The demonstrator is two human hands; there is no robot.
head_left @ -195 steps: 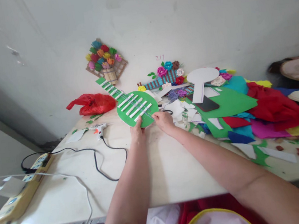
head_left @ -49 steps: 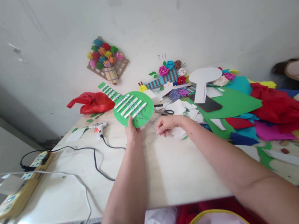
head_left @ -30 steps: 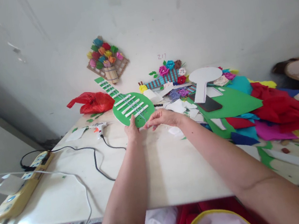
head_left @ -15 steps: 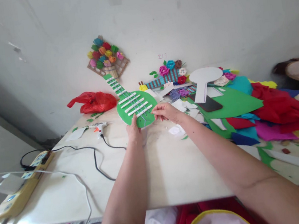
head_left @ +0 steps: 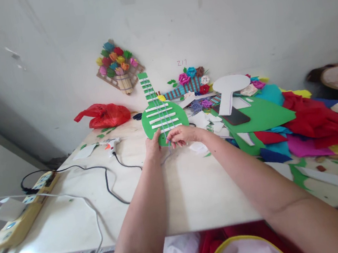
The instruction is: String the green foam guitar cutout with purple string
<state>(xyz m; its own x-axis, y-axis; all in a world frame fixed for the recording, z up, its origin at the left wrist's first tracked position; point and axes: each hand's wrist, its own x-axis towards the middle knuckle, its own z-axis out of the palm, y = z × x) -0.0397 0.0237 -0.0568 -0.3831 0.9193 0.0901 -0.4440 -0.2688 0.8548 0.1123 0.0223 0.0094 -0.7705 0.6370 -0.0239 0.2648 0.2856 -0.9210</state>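
Between glue gun (head_left: 114,146) and paper scraps (head_left: 199,120), left hand (head_left: 153,146) clamps green guitar (head_left: 164,115), right hand (head_left: 180,136) pinches string (head_left: 169,147).

Red plastic bag (head_left: 105,115) below flowers (head_left: 113,59) on wall (head_left: 236,22); yellow power strip (head_left: 33,208) left; red cloth (head_left: 320,119) right

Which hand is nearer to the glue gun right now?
Left. The left hand holds the lower edge of the green guitar-shaped cutout, right of the glue gun. The right hand is farther right, beyond the left.
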